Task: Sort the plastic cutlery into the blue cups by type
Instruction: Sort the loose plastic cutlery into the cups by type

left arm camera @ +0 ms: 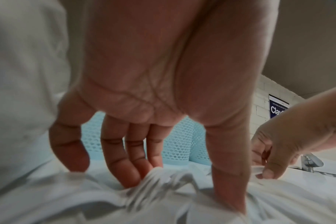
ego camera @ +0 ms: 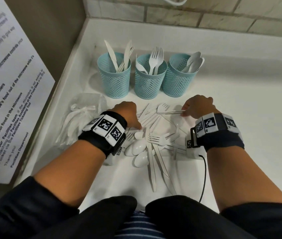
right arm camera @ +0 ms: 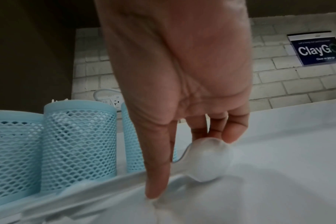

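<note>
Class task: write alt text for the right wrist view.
The right hand pinches a white plastic spoon just above the white counter. Three blue mesh cups stand to the left before a brick wall.

bare counter (ego camera: pixel 240 109) at right, cups (ego camera: pixel 150 80) blocking behind pile (ego camera: pixel 154 135)

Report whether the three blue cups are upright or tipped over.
Upright, all three: the left cup, middle cup and right cup stand on the counter, rims up, with cutlery handles sticking out.
</note>
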